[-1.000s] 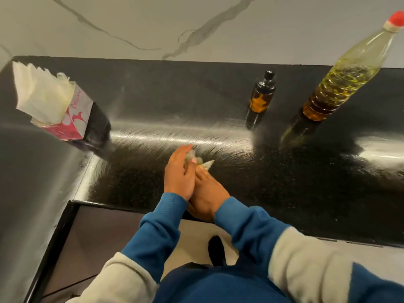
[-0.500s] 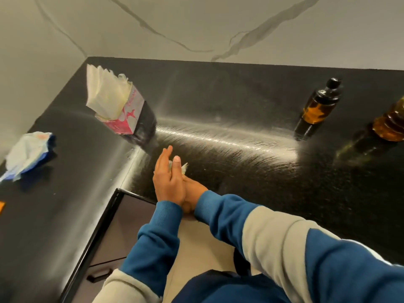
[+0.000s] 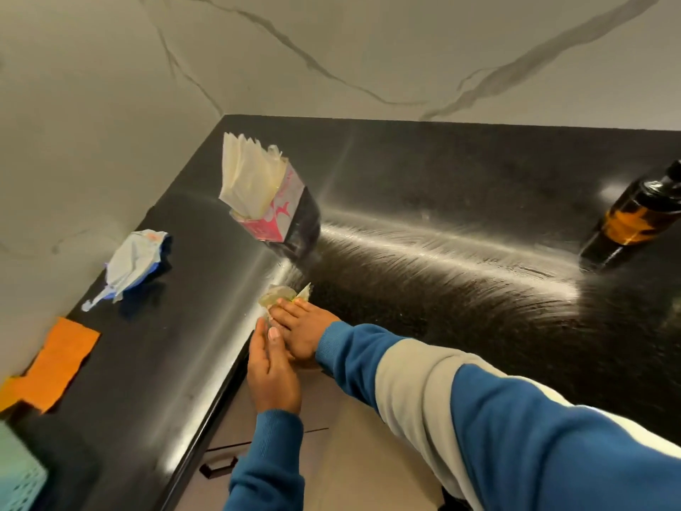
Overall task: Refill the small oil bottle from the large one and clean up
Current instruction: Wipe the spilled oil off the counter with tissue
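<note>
A crumpled, oil-stained tissue (image 3: 280,293) lies on the black counter (image 3: 442,326) near its inner corner edge. My right hand (image 3: 304,333) lies flat over the tissue, its straight fingers pressing it to the surface. Just beside it at the counter's edge, my left hand (image 3: 271,374) stands on its side with fingers straight, palm turned toward the right hand. The small dark oil bottle (image 3: 634,223), amber at its middle and capped, stands upright at the far right. The large bottle is out of view.
A pink tissue box (image 3: 280,219) with white sheets sticking out stands behind my hands. On the left run of counter lie a crumpled blue-white wrapper (image 3: 132,263), an orange cloth (image 3: 55,363) and a teal basket (image 3: 18,470). A drawer handle (image 3: 217,466) shows below.
The view has swung left, so the large bottle has left the frame. My right hand has slid the tissue leftward toward the counter corner, and my left hand has drawn back to the edge.
</note>
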Demonstrator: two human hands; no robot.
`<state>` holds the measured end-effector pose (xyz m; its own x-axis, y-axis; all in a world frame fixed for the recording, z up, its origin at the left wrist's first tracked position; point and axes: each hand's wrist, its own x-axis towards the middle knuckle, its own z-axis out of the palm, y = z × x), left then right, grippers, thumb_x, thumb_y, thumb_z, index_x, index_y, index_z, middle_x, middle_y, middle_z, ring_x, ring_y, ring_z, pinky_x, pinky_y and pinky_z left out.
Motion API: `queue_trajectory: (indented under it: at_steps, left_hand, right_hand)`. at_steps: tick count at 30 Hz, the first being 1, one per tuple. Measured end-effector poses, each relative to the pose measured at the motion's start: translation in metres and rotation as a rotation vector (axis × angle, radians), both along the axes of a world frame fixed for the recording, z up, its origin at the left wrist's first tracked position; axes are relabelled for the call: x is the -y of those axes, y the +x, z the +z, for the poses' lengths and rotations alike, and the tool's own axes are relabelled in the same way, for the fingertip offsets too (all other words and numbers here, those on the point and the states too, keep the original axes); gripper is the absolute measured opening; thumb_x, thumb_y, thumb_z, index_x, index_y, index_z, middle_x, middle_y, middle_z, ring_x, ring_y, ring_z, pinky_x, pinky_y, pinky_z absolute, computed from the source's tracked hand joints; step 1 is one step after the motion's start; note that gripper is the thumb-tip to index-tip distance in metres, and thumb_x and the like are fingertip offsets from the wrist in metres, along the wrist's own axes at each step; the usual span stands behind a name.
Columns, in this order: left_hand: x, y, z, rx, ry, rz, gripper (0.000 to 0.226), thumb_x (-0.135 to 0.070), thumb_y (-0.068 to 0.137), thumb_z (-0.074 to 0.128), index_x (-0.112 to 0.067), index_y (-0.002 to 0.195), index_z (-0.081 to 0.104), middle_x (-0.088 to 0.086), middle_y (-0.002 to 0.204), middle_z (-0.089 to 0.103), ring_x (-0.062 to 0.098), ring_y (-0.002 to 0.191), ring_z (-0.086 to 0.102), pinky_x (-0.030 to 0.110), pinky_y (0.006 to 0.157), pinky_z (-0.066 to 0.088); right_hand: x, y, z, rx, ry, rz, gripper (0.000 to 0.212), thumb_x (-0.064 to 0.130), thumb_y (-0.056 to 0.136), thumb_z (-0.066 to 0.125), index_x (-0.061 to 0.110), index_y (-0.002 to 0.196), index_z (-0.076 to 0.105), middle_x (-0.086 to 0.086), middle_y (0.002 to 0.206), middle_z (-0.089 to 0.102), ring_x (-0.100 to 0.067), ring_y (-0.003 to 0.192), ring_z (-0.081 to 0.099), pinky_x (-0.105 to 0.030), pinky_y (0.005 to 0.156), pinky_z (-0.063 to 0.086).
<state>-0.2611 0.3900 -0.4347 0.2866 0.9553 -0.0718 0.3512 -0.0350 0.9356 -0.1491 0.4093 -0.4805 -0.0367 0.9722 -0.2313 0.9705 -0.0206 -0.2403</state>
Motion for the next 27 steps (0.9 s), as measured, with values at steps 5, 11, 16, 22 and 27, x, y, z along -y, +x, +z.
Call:
queue_trajectory:
  at_steps: [5,11,16,22,27]
  left_hand:
    - [-0.012,0.010,-0.003,0.077,-0.043,-0.020,0.048,-0.020,0.109,0.040,-0.010,0.155,0.035,-0.008,0.152,0.039,0.004,0.140,0.039,0.005,0.099,0.036]
    - [-0.039,0.040,-0.009,0.082,-0.081,-0.048,0.052,-0.029,0.109,0.044,-0.009,0.156,0.034,-0.005,0.159,0.035,0.007,0.145,0.035,0.018,0.116,0.030]
    - [-0.035,0.055,-0.011,0.077,-0.174,-0.092,0.079,-0.056,0.089,0.051,-0.017,0.156,0.037,0.001,0.160,0.041,0.012,0.147,0.038,0.040,0.125,0.027]
    - [-0.009,0.080,-0.015,0.105,-0.217,-0.180,0.058,-0.036,0.106,0.046,-0.011,0.157,0.033,0.007,0.161,0.039,0.015,0.147,0.039,0.040,0.125,0.028]
    - [0.012,0.105,-0.016,0.096,-0.237,-0.291,0.050,-0.026,0.110,0.039,-0.011,0.157,0.031,0.006,0.160,0.039,0.012,0.145,0.041,0.037,0.124,0.029]
  right_hand:
    - [-0.038,0.015,0.002,-0.011,-0.015,-0.015,0.064,0.043,0.105,0.021,0.012,0.159,0.006,-0.006,0.167,-0.002,-0.025,0.154,-0.005,-0.044,0.124,0.000]
    - [-0.046,0.058,0.007,-0.067,0.001,-0.214,0.071,0.052,0.103,0.020,0.011,0.159,0.005,-0.006,0.167,-0.005,-0.023,0.154,-0.007,-0.044,0.124,0.000]
    - [-0.029,0.099,0.002,-0.080,0.041,-0.423,0.076,0.057,0.102,0.020,0.010,0.159,0.005,-0.008,0.167,-0.004,-0.023,0.154,-0.008,-0.044,0.124,-0.003]
    - [0.009,0.128,-0.003,-0.111,0.072,-0.660,0.081,0.062,0.100,0.014,0.009,0.159,0.000,-0.008,0.167,-0.010,-0.022,0.153,-0.013,-0.042,0.124,-0.006]
    - [0.050,0.143,-0.006,-0.133,0.074,-0.812,0.084,0.066,0.098,0.010,0.009,0.159,-0.002,-0.008,0.166,-0.012,-0.023,0.153,-0.014,-0.043,0.124,-0.006]
